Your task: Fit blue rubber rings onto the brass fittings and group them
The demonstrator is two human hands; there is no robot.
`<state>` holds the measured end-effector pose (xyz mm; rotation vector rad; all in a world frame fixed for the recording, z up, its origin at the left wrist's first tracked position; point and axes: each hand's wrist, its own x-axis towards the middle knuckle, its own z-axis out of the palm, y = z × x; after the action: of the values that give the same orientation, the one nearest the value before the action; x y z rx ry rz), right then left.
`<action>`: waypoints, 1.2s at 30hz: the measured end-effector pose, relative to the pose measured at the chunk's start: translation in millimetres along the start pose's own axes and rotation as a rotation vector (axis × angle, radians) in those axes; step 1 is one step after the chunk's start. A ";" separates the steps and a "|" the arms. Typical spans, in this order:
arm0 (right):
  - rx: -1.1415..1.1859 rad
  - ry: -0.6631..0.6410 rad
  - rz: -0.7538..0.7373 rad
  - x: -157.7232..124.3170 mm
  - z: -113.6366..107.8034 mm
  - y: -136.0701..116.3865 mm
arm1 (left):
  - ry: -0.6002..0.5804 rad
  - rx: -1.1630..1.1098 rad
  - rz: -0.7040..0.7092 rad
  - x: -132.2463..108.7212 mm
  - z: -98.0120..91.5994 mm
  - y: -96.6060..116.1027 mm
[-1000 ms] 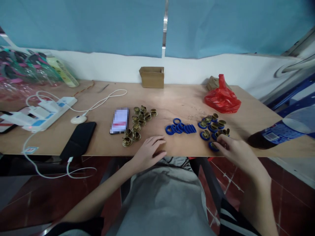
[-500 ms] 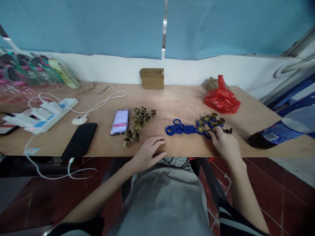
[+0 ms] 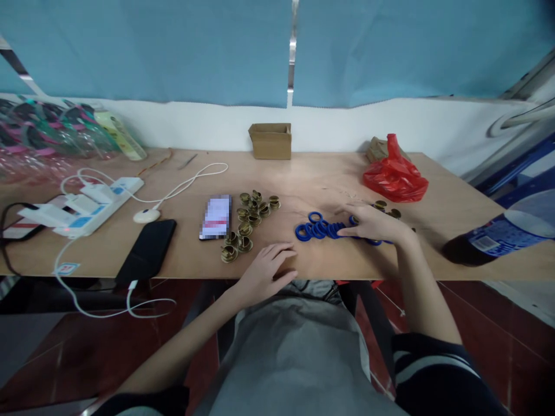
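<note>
Clear bottles with pink trim [image 3: 52, 144] are crowding the far left of a wooden table [image 3: 303, 179], with a white power strip [image 3: 102, 208] lying nearer. A dark phone [image 3: 147, 248] is resting at the near edge, while a lit phone [image 3: 215, 216] is lying farther right, just beside a cluster of brass-coloured pieces [image 3: 245, 229]. At the near edge, the person's left hand [image 3: 264, 273] is resting with fingers loosely curved and apart, gripping nothing that shows. To its right, blue rings [image 3: 333, 230] are lying bunched in a leaning row on the table, and the right hand [image 3: 373, 223] is arching over their right end, thumb and fingers parted around them; whether it is pinching one, an onlooker cannot tell. More brass-coloured pieces [image 3: 393, 214] are peeking out beyond that hand, partly hidden. Because the rings are overlapping, a light touch on a single rim looks wisest, with the fingertips staying low so neighbours are not toppling; the idle left hand could be steadying the row. Farther right, a bottle of dark drink [image 3: 489, 240] is lying on its side.
</note>
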<state>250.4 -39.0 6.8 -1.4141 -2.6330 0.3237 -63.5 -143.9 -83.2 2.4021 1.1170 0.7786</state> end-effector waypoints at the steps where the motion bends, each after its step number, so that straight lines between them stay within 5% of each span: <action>1: 0.004 -0.041 0.027 3.4 0.2 3.8 | 0.001 -0.003 0.001 0.0 -0.2 0.1; 13: 0.008 -0.067 0.022 -3.5 3.1 0.4 | -0.002 0.003 -0.006 -0.1 -0.2 0.2; 19: 0.057 0.232 -0.023 -20.8 -5.1 -40.8 | 0.024 -0.051 -0.004 -0.1 0.7 0.2; 25: 0.199 0.183 -0.322 -24.3 37.1 -96.9 | 0.048 -0.382 -0.178 1.4 -4.6 -1.0; 30: 0.215 0.195 -0.367 -17.4 77.5 -114.4 | -0.038 -0.623 -0.180 4.7 -12.2 -6.1; 36: 0.199 0.284 -0.382 -16.1 77.4 -122.9 | 0.048 -0.747 -0.241 4.7 -8.9 -11.9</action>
<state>143.2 -128.0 -37.5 -0.8066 -2.4817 0.3017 -73.3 -132.0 -81.2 1.6073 0.8937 0.9589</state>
